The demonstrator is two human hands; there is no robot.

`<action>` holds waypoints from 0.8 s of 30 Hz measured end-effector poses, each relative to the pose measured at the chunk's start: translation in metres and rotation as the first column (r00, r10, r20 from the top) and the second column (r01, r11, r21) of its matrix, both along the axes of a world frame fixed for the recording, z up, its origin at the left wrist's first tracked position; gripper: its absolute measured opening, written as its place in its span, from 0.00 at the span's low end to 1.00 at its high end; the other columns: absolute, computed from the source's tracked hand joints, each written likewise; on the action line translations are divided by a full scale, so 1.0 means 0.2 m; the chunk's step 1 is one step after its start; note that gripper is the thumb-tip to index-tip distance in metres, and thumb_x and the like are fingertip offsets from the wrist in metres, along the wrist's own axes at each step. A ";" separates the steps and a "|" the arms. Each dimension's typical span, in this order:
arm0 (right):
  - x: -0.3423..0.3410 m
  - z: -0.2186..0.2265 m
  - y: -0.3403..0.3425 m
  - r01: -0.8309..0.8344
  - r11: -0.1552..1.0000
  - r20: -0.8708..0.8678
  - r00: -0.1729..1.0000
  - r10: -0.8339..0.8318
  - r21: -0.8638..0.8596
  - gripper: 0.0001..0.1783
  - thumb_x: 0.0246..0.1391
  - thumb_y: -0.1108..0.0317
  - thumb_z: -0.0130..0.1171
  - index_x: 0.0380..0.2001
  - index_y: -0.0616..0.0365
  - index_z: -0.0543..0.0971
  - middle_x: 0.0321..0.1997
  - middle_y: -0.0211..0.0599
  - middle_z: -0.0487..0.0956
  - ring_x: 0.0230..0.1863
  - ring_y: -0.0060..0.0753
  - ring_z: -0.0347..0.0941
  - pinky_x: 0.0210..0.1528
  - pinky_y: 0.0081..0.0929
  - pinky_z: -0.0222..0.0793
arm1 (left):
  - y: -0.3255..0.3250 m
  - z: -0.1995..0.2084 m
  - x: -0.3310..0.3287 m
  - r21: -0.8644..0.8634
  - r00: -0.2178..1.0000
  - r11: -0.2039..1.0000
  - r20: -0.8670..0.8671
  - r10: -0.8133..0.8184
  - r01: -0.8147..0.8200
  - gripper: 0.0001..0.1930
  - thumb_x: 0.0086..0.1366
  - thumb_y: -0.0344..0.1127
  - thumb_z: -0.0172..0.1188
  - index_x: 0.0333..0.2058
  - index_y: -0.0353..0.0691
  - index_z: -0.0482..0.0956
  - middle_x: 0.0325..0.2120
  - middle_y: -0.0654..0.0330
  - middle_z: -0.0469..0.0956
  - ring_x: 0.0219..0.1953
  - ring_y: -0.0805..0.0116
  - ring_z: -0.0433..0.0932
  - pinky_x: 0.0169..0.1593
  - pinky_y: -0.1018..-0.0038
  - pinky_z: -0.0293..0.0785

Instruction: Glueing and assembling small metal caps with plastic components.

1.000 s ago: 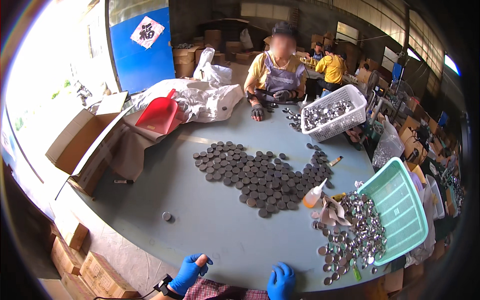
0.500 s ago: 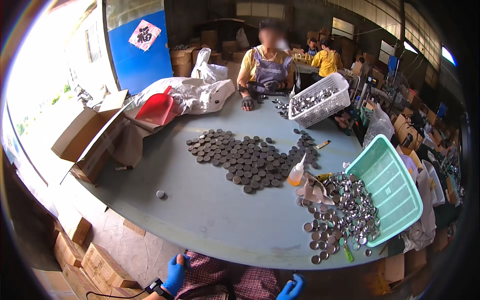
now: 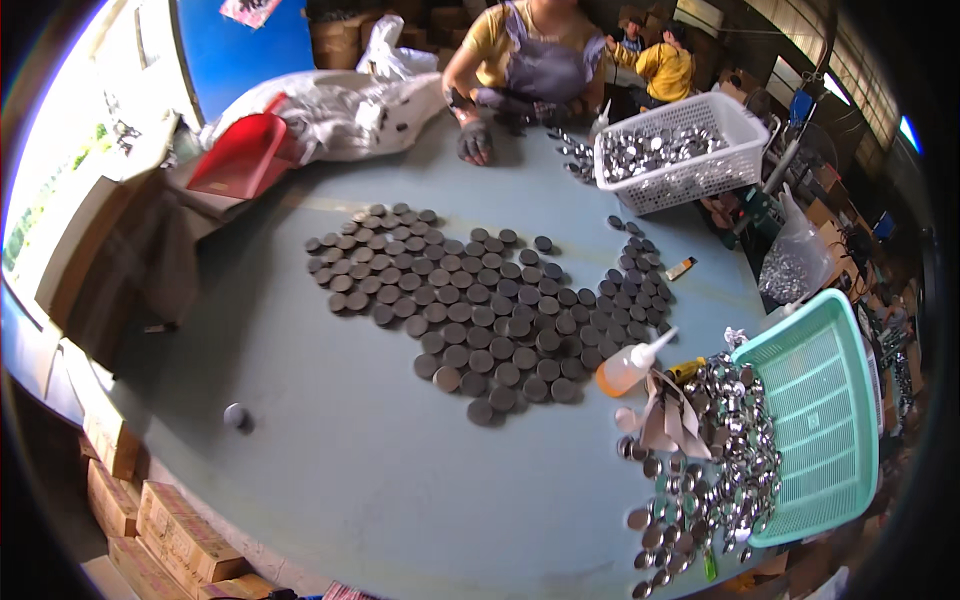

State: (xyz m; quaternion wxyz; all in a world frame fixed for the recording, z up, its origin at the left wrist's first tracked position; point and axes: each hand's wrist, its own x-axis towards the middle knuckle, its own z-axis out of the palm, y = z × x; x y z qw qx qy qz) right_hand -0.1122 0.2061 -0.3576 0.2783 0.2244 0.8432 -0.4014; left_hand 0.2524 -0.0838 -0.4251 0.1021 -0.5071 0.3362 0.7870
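Discs on the blue-grey worktable (image 3: 350, 485), head view from above. I watch from a distance and find neither of my own hands usable in view: the fingers of the left hand and of the right hand lie outside the picture, so I cannot tell whether they are spread, pressed together or pinching anything. A sliver of plaid cloth (image 3: 346, 593) shows at the lower edge. The dark-faced round discs (image 3: 482, 316) form a broad, closely set patch mid-table, mostly one layer deep; a lone round disc (image 3: 235, 414) sits well apart at left, nearer me. At right, loose silvery round caps (image 3: 738, 440) spill beside a turquoise slotted basket (image 3: 815, 425). For handling these pieces well, I judge a light thumb-and-finger pinch on the rim best, lifting straight up so that touching neighbours do not slide; the nozzle-tipped squeeze bottle (image 3: 624, 372), close against the patch's right side, calls for a careful elbow. Across the table, the co-worker's dark-gloved hand (image 3: 474, 142) rests on the surface, fingers lowered and nearly together, with no disc visible in it.
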 end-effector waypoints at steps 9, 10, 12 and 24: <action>-0.18 0.00 -0.18 0.028 0.992 0.163 0.986 -0.048 0.123 0.16 0.56 0.68 0.49 0.45 0.65 0.75 0.42 0.49 0.76 0.44 0.41 0.72 0.47 0.34 0.68 | -0.23 0.21 -0.53 -0.006 0.977 0.998 0.205 -0.054 0.057 0.09 0.67 0.33 0.47 0.41 0.43 0.75 0.39 0.64 0.78 0.41 0.67 0.76 0.40 0.66 0.72; -0.19 0.02 -0.16 0.046 0.991 0.144 0.987 -0.064 0.129 0.16 0.57 0.67 0.49 0.45 0.66 0.75 0.42 0.49 0.76 0.44 0.41 0.72 0.47 0.34 0.68 | -0.26 0.19 -0.58 -0.007 0.979 0.997 0.191 -0.074 0.077 0.08 0.67 0.33 0.47 0.41 0.43 0.75 0.39 0.64 0.78 0.41 0.67 0.76 0.40 0.66 0.72; -0.19 0.00 -0.15 0.045 0.992 0.130 0.990 -0.060 0.115 0.16 0.57 0.67 0.49 0.45 0.66 0.75 0.42 0.49 0.77 0.44 0.41 0.72 0.47 0.35 0.68 | -0.33 0.18 -0.65 -0.045 0.981 0.995 0.176 -0.076 0.085 0.08 0.67 0.33 0.47 0.41 0.44 0.74 0.39 0.64 0.78 0.41 0.67 0.76 0.40 0.66 0.72; 0.00 -0.29 0.14 -0.048 0.995 -0.094 0.995 0.040 -0.082 0.18 0.59 0.64 0.49 0.44 0.67 0.76 0.41 0.52 0.78 0.42 0.44 0.74 0.47 0.37 0.68 | -0.69 0.34 -0.56 -0.447 0.993 0.886 0.068 -0.102 0.121 0.08 0.67 0.35 0.48 0.42 0.45 0.73 0.39 0.62 0.78 0.40 0.67 0.76 0.40 0.65 0.72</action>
